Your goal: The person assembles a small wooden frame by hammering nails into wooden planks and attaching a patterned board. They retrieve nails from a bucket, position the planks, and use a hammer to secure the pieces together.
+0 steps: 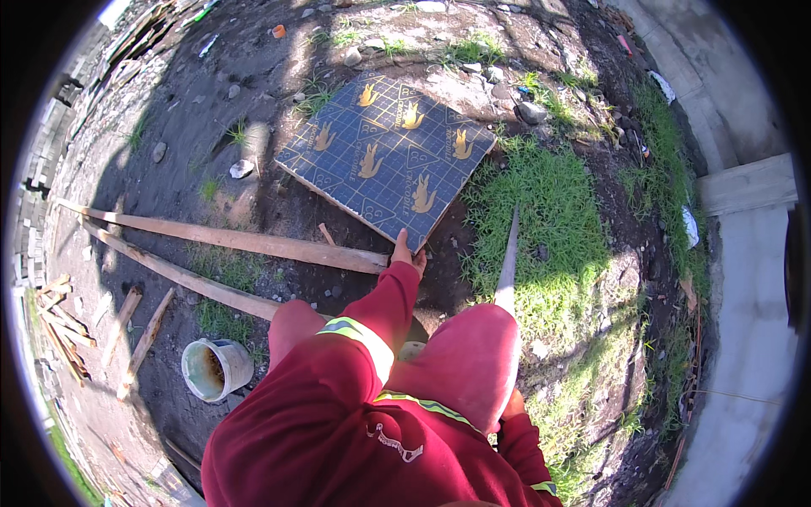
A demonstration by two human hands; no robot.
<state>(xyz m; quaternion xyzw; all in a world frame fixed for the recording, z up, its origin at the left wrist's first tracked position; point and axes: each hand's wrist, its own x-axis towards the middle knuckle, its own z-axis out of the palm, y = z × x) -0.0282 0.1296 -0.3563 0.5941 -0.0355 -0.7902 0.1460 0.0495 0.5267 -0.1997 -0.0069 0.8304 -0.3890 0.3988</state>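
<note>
My left hand (408, 255) grips the near corner of a dark, square plywood board (346, 148), with fingers over its top face. Gold animal figures and thin grid lines cover the board, and its pale layered edge faces me. It lies on the soil, tilted as a diamond. A handsaw (508, 262) points away from me over the grass, beyond my right knee. My right hand (512, 406) is beside my right thigh, closed and in line with the saw blade; the saw's handle and most of the fingers are hidden behind the leg.
Two long wooden poles (228, 239) run from the left toward my knees. A white bucket (217, 369) stands at the left, near loose wood sticks (145, 345). Stones and grass patches dot the ground. A concrete ledge (743, 338) borders the right side.
</note>
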